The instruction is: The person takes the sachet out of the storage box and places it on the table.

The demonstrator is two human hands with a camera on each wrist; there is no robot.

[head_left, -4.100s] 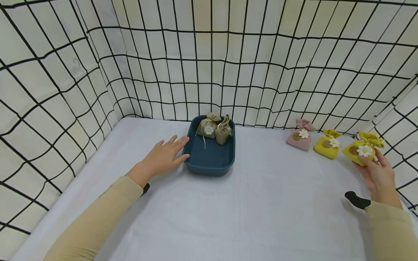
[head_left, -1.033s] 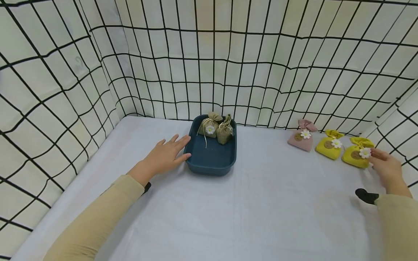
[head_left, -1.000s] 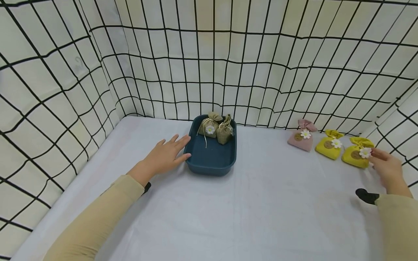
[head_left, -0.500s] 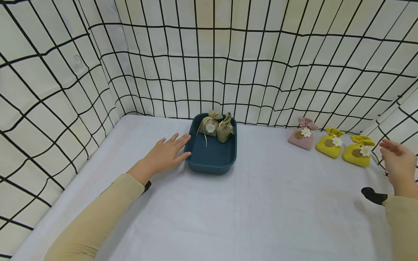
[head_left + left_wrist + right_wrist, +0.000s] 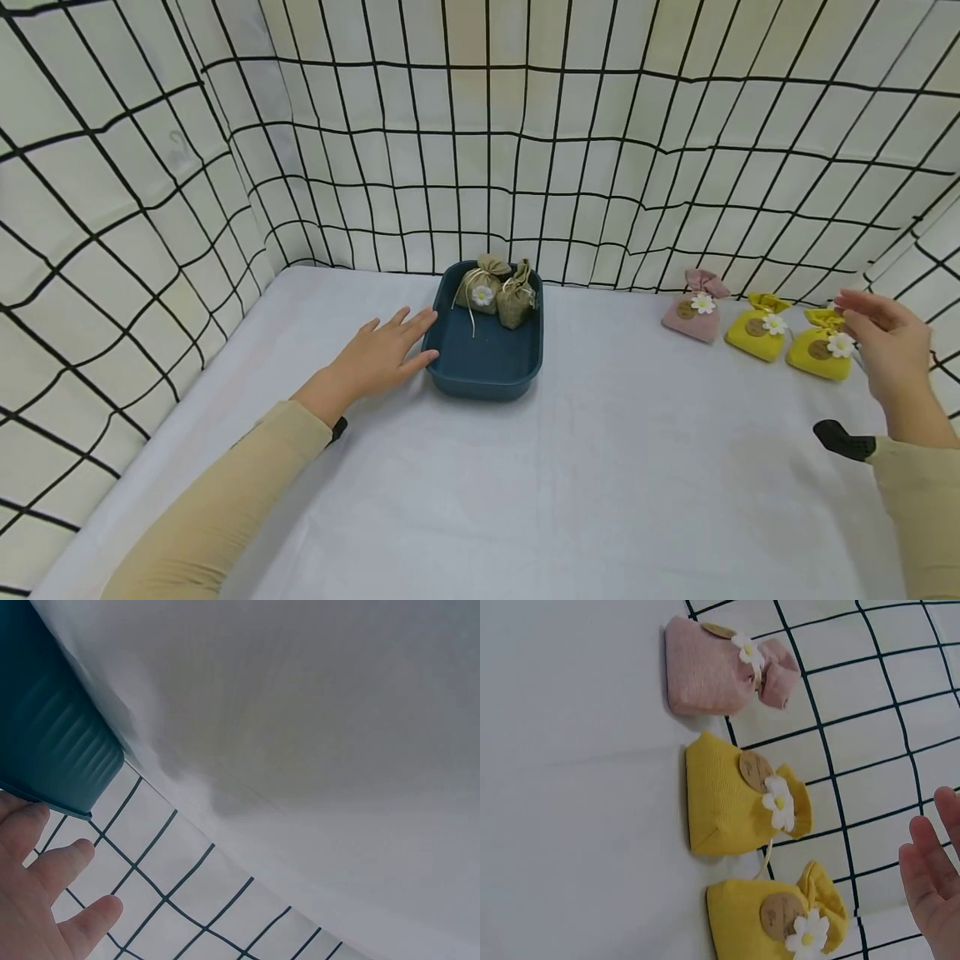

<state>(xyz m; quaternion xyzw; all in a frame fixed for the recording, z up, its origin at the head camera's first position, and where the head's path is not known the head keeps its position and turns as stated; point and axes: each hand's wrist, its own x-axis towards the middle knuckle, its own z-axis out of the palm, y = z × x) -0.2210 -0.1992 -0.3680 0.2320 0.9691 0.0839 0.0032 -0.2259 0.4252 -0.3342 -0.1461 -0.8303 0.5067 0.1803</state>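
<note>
My left hand (image 5: pixel 378 354) lies flat on the white tabletop, its straight fingers touching the left wall of a dark blue tray (image 5: pixel 487 367); the same tray wall (image 5: pixel 45 742) fills the left wrist view beside my fingers (image 5: pixel 45 885). Two olive sachets (image 5: pixel 497 292) stand at the tray's far end. My right hand (image 5: pixel 885 350) hovers with relaxed fingers, holding nothing, just over the rightmost yellow sachet (image 5: pixel 819 356). A second yellow sachet (image 5: pixel 756 337) and a pink sachet (image 5: pixel 688 307) lie in a row to its left, seen also as pink sachet (image 5: pixel 720 671) and yellow sachets (image 5: pixel 739 799).
Cloth walls with a black grid (image 5: pixel 480 150) close in the table on the left, back and right. The white tabletop (image 5: pixel 600 483) stretches between the tray and the sachet row.
My right hand set the yellow sachet down at the right end of the row, let go, and now hovers over it again. The left hand has not moved.
</note>
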